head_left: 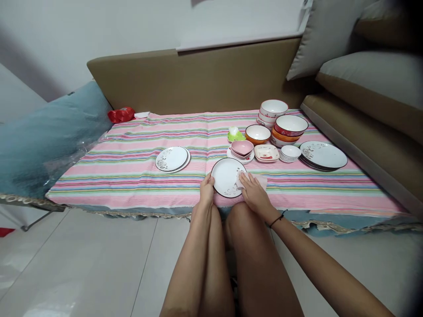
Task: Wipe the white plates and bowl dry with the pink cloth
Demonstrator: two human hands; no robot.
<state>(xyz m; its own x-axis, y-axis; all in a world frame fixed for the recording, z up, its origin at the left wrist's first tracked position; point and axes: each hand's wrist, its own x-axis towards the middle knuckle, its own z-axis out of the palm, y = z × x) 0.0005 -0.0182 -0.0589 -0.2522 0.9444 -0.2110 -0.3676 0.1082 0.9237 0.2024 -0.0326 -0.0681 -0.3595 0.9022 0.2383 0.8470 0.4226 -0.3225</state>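
Note:
A round white plate [226,176] with a dark rim and a brown floral pattern is held tilted above my knees. My left hand [207,189] grips its left edge, thumb on the rim. On the plate's right side my right hand [253,189] presses a thin white tissue or cloth [262,181] against the patterned surface. Part of the cloth sticks out beyond my fingers. Just behind the plate, a pink heart-shaped bowl [242,147] stands on small white plates. To the left lie two stacked plates [172,158], the upper one dark-rimmed with the same pattern.
Stacked bowls [273,107], an orange bowl [257,133], square dishes [266,152], small white dishes [290,152] and large plates [324,154] crowd the right side of the striped cloth [132,176]. A red bundle [121,115] lies at the back left. Cushions [373,83] stand at right.

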